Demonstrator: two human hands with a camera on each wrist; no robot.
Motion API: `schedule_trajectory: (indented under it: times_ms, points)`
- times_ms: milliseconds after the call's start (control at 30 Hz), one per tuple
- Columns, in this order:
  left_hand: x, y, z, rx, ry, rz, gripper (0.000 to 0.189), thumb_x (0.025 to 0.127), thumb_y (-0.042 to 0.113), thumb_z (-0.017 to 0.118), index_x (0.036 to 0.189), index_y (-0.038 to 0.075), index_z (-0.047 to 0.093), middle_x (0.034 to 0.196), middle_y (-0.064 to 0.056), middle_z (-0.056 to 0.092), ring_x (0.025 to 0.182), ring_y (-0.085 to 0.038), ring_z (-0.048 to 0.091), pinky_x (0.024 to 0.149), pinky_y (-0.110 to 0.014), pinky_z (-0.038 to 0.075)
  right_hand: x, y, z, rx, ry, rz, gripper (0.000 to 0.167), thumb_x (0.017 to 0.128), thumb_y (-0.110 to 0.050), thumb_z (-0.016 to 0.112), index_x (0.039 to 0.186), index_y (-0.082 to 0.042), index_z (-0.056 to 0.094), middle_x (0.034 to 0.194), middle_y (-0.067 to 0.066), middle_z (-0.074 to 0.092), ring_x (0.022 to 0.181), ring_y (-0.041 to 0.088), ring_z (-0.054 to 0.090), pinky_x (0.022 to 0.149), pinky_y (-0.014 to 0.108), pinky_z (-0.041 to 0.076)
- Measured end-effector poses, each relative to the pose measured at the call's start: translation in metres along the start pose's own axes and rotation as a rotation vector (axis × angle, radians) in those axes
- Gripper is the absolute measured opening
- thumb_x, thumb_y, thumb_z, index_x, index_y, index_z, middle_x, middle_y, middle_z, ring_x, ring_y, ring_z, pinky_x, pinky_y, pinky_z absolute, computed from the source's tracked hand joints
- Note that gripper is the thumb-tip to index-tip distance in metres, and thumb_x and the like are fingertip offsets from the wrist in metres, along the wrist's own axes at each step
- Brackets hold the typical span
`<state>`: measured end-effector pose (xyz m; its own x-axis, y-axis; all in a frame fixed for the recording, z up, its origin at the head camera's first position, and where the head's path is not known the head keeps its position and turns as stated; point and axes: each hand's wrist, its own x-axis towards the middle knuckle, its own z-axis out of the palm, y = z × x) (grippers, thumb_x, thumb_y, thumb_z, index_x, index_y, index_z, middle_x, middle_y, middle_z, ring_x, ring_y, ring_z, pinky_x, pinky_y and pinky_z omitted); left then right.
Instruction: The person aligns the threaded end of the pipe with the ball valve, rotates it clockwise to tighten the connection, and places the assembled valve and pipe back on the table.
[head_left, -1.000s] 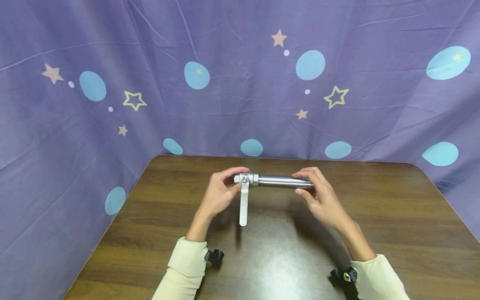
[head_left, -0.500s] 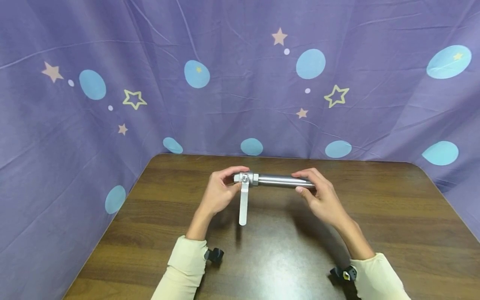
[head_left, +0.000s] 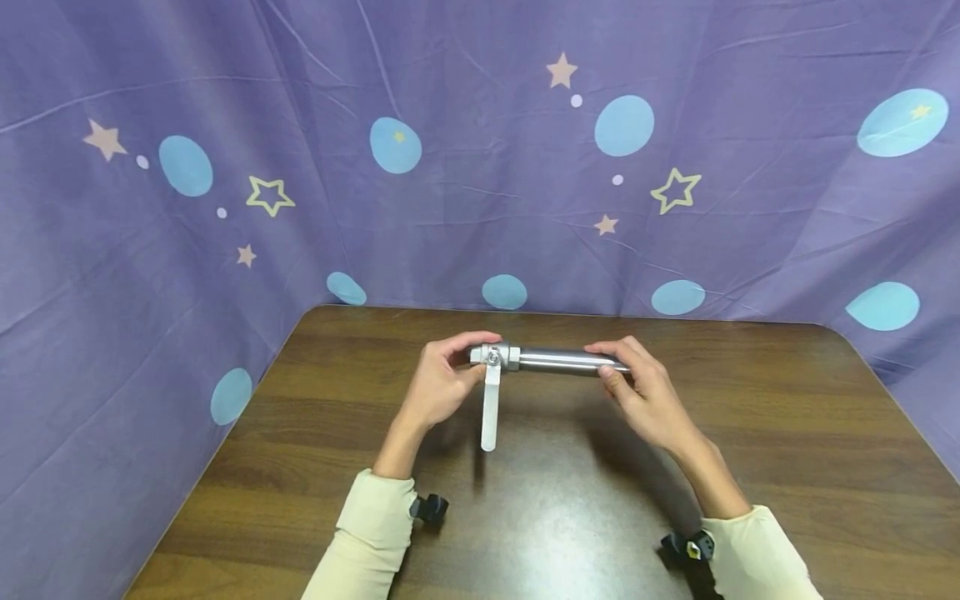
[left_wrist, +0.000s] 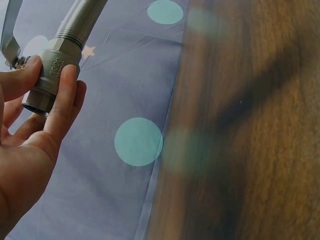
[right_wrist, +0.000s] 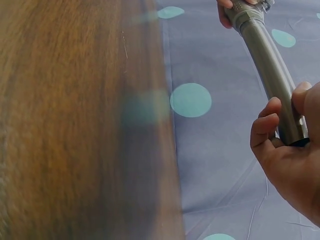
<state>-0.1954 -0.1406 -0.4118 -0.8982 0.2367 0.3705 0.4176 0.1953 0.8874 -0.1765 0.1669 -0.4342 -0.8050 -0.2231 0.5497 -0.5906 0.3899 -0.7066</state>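
A silvery ball valve (head_left: 512,358) is joined to a smooth steel pipe (head_left: 558,360), and the two are held level above the table. The valve's flat lever (head_left: 490,412) points toward the person, square to the pipe. My left hand (head_left: 438,387) grips the valve body at its outer end, thumb in front and fingers behind. Screw threads (left_wrist: 71,36) show where pipe meets valve in the left wrist view. At the pipe's other end, my right hand (head_left: 651,404) holds it between thumb and curled fingers. The right wrist view shows the pipe's dark open end by the palm.
Below lies a brown wood-grain table (head_left: 300,467) with rounded far corners. A purple curtain (head_left: 450,242) with stars and blue dots hangs along its back and sides. Black wrist cameras sit at both cuffs, the left camera (head_left: 431,509) inside the left forearm.
My right thumb has moved up over the front of the pipe, rolling along its surface. The left hand, the valve and its lever stay nearly in place.
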Motion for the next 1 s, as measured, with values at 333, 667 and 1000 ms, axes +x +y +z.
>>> schedule_trajectory:
  times_ms: [333, 667, 1000]
  points:
    - [-0.0003, 0.0009, 0.0006, -0.003, 0.0, 0.007, 0.047, 0.083, -0.018, 0.066, 0.127, -0.001, 0.076, 0.121, -0.022, 0.077, 0.095, -0.013, 0.068, 0.081, -0.021, 0.057, -0.0008, -0.0006, -0.0018, -0.013, -0.028, 0.002, 0.046, 0.098, 0.001, 0.07, 0.143, -0.006, 0.065, 0.131, 0.01, 0.067, 0.111, 0.005, 0.063, 0.095, 0.011, 0.051]
    - [0.0009, 0.0006, 0.0016, 0.004, 0.012, 0.006, 0.046, 0.084, -0.017, 0.066, 0.127, -0.001, 0.076, 0.124, -0.022, 0.077, 0.099, -0.017, 0.07, 0.086, -0.021, 0.059, 0.0001, -0.0028, -0.0007, -0.02, -0.018, -0.042, 0.058, 0.087, 0.012, 0.078, 0.141, -0.006, 0.067, 0.139, 0.011, 0.061, 0.12, 0.006, 0.056, 0.089, 0.01, 0.05]
    - [0.0002, 0.0, 0.0014, 0.01, 0.009, -0.002, 0.046, 0.085, -0.017, 0.066, 0.127, -0.001, 0.075, 0.125, -0.022, 0.077, 0.099, -0.018, 0.07, 0.085, -0.021, 0.059, 0.0009, -0.0016, 0.0, -0.063, 0.016, -0.073, 0.05, 0.086, 0.014, 0.078, 0.131, -0.009, 0.073, 0.123, 0.006, 0.069, 0.114, 0.006, 0.059, 0.093, 0.01, 0.044]
